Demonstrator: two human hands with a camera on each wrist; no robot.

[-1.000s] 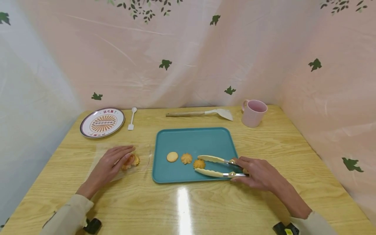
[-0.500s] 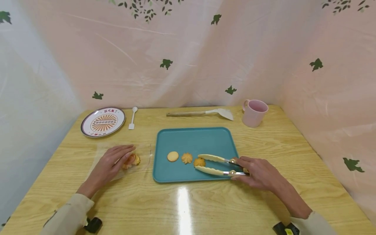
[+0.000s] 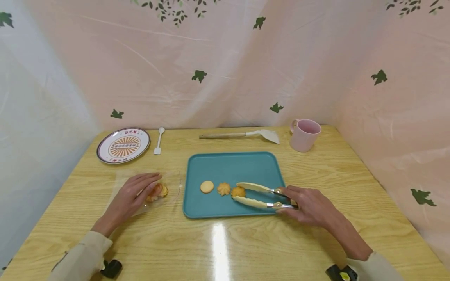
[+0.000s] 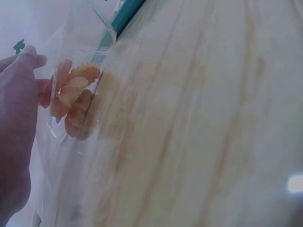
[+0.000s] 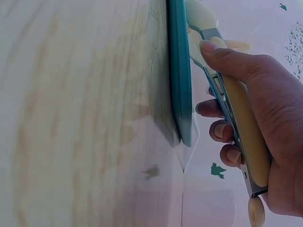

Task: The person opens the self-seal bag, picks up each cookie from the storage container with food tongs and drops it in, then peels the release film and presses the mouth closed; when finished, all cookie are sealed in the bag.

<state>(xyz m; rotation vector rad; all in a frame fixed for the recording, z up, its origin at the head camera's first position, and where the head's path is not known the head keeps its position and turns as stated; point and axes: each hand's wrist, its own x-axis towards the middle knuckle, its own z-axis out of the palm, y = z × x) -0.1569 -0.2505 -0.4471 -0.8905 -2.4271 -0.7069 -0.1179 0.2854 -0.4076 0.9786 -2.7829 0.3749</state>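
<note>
My right hand [image 3: 309,207] grips a pair of tongs [image 3: 251,202] with cream scalloped tips and metal arms. In the right wrist view, the thumb presses one side of the tongs [image 5: 241,118] and the fingers curl round the other. The tips straddle a browned, ridged cookie [image 3: 238,192] on the teal tray [image 3: 232,164]. Left of it lie a flower-shaped cookie [image 3: 224,189] and a smooth round cookie [image 3: 207,187]. My left hand [image 3: 131,195] rests with extended fingers on a clear plastic bag [image 3: 173,181]. Several cookies [image 4: 75,94] show inside the bag, partly hidden by the hand in the head view.
At the back left of the table [image 3: 168,242] are a patterned plate [image 3: 105,149] and a small white spoon [image 3: 159,141]. A spatula with a wooden handle [image 3: 221,136] lies behind the tray. A pink mug [image 3: 302,138] stands at the back right, near the curtain [image 3: 228,93].
The tongs' lower tip has shifted slightly up and closer round the browned cookie. The left hand stays on the bag.
</note>
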